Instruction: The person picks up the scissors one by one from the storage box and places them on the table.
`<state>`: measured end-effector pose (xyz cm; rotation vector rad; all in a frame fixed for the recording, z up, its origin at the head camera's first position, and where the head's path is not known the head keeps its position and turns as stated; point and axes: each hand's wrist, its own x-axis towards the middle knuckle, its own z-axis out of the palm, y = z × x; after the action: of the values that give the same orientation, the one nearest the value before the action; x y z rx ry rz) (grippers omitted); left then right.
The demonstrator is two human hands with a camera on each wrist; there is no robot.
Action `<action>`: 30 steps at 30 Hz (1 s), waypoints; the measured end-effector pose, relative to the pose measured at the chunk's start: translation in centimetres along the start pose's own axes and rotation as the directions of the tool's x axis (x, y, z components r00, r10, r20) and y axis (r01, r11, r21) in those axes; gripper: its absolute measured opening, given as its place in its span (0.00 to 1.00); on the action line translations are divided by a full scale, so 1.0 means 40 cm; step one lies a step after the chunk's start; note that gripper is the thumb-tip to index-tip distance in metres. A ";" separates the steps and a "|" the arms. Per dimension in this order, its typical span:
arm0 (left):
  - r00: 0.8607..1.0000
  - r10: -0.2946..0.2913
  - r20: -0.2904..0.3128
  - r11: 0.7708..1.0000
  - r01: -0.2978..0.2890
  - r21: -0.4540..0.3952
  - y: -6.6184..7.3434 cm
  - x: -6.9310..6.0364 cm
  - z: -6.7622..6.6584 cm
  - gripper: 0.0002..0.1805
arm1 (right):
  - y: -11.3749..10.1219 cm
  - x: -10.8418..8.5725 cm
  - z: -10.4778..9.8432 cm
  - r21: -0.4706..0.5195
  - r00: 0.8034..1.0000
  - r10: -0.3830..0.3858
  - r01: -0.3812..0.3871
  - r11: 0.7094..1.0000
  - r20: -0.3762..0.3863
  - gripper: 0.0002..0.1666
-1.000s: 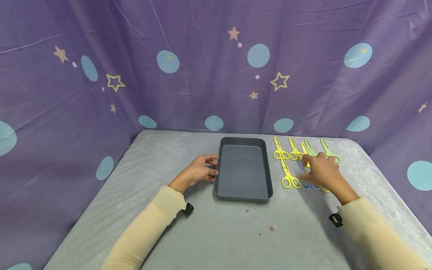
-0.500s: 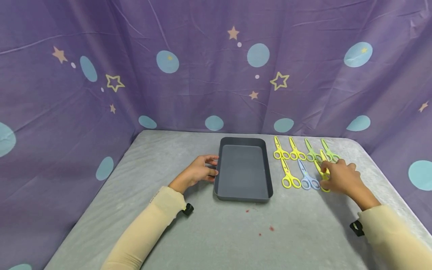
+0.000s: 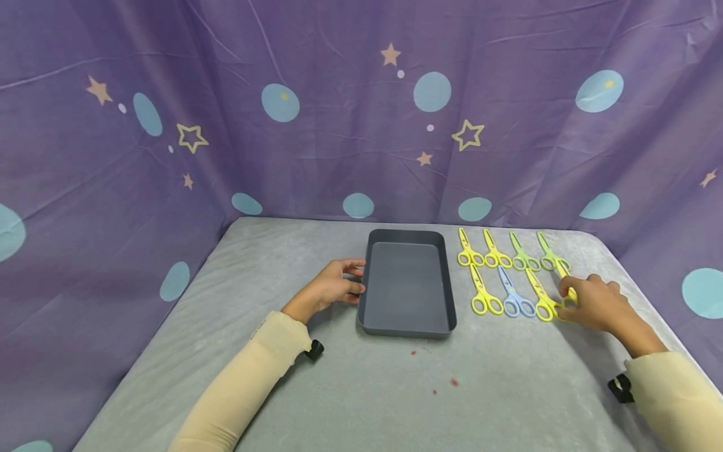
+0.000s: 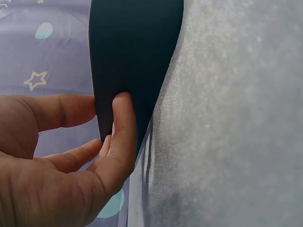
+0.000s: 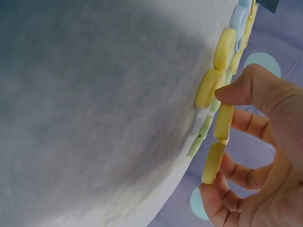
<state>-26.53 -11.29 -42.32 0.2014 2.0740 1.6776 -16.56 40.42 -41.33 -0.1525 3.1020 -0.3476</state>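
Note:
My left hand (image 3: 330, 287) rests against the left side of an oblong dark grey tray (image 3: 405, 285); in the left wrist view its fingertips touch the tray's outer wall (image 4: 135, 52). At the right, my right hand (image 3: 601, 304) holds yellow scissors (image 3: 563, 270) by the handles, blades pointing away. Thumb and fingers pinch the yellow handle loops (image 5: 223, 122) in the right wrist view. Just left of them lie other yellow scissors (image 3: 542, 296), then blue scissors (image 3: 511, 294) and more yellow scissors (image 3: 482, 292). Whether the held pair touches the table is unclear.
Behind the front row lie two yellow scissors (image 3: 470, 251) (image 3: 495, 252) and two green scissors (image 3: 523, 254) (image 3: 550, 254), blades toward the back. A grey cloth covers the table (image 3: 339, 389), with small red marks near the middle. A purple curtain (image 3: 339, 157) stands behind.
My right hand has moved right with the yellow scissors, from above the middle of the group to the right end of the front row, and lower. The left hand and tray stay put.

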 end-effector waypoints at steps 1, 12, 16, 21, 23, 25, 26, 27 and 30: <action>1.000 -0.002 0.000 1.000 0.002 -0.002 0.000 0.001 0.000 0.40 | 0.006 -0.001 0.000 -0.005 1.000 -0.010 0.010 1.000 -0.003 0.24; 1.000 -0.003 0.003 1.000 0.003 -0.001 0.002 -0.001 0.000 0.39 | 0.052 -0.006 0.004 -0.060 0.995 -0.089 0.087 0.994 -0.036 0.22; 1.000 -0.004 0.005 1.000 0.004 0.001 0.003 0.000 -0.001 0.39 | 0.058 -0.006 0.003 -0.058 0.994 -0.101 0.099 0.993 -0.037 0.19; 1.000 0.001 0.002 1.000 -0.001 0.006 0.003 0.000 -0.001 0.39 | 0.069 0.000 0.010 -0.038 0.994 -0.113 0.113 0.993 -0.002 0.17; 1.000 0.000 0.002 1.000 0.000 0.007 0.004 -0.001 -0.001 0.40 | 0.073 0.003 0.012 -0.035 0.994 -0.110 0.111 0.993 0.018 0.17; 1.000 0.001 0.005 1.000 -0.001 0.009 0.003 -0.001 0.000 0.40 | 0.076 0.004 0.013 -0.032 0.993 -0.115 0.116 0.993 0.035 0.17; 1.000 0.000 0.004 1.000 0.000 0.007 0.002 0.000 0.000 0.40 | 0.078 0.005 0.014 -0.031 0.992 -0.119 0.121 0.992 0.039 0.17; 1.000 0.002 0.005 1.000 -0.002 0.007 0.002 -0.001 0.000 0.40 | 0.079 0.006 0.014 -0.028 0.991 -0.126 0.127 0.991 0.042 0.18; 1.000 0.007 0.004 1.000 -0.007 0.007 0.002 -0.001 0.000 0.40 | 0.081 0.008 0.014 -0.017 0.987 -0.151 0.152 0.988 0.048 0.18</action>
<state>-26.50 -11.30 -42.20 0.2149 2.0793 1.6728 -17.19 43.40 -42.61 -0.3924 3.0565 -0.3106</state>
